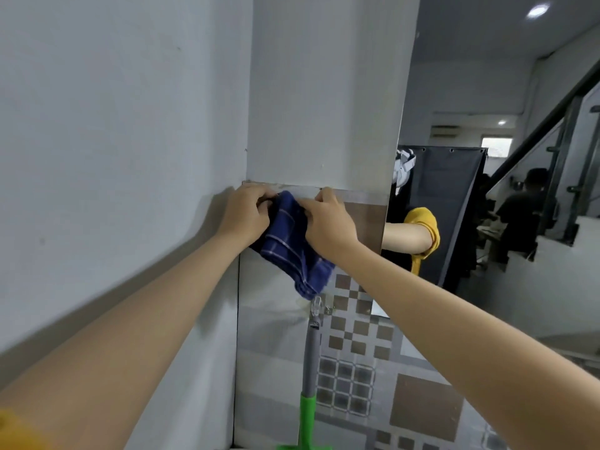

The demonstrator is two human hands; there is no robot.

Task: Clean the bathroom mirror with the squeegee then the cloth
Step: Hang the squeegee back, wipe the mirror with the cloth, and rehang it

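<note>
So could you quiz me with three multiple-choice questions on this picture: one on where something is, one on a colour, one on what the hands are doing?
1. Where is the cloth held?
A. Against the tiled wall by the mirror's left edge
B. On the floor
C. On the stair rail

2. What colour is the lower part of the squeegee handle?
A. Red
B. Green
C. Black

3. What are the hands doing?
A. Both hang idle
B. Only one touches the cloth
C. Both hold the cloth

Answers:
1. A: the blue checked cloth sits up on the tiles, left of the mirror.
2. B: the grey shaft, hanging from a wall hook, ends in a bright green section.
3. C: the left hand and right hand each have fingers curled on the cloth's top.
</note>
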